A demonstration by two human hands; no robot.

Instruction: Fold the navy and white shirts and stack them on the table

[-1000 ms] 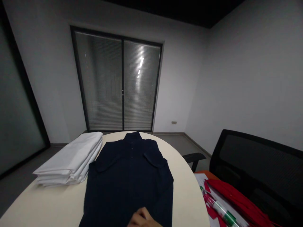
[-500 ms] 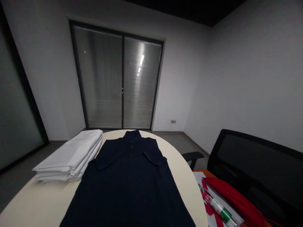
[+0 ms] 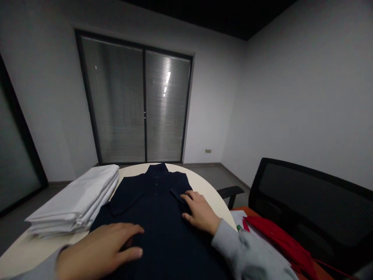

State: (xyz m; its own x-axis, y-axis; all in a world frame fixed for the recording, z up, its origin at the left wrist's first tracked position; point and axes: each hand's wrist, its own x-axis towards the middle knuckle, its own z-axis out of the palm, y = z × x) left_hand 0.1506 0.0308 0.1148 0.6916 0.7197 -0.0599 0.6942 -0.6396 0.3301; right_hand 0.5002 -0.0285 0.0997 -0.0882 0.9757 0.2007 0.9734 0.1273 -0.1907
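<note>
A cream table [image 3: 210, 193] with a curved edge bears a navy shirt [image 3: 159, 221], spread flat, collar at the far edge, and folded white cloth [image 3: 75, 194] on the left.

- We have the shirt [image 3: 160, 229] on the surface [image 3: 33, 249], collar at the far end.
- Just left of it, on the same surface, we see the stack [image 3: 77, 192].
- Our left grip [image 3: 100, 247] is over the shirt's near left part.
- Our right grip [image 3: 201, 212] is farther forward, at its right sleeve.
- Right of the surface we find the chair [image 3: 314, 206], a cloth [image 3: 279, 237] on its seat.
- Behind the surface, we face glass panels [image 3: 164, 128].
</note>
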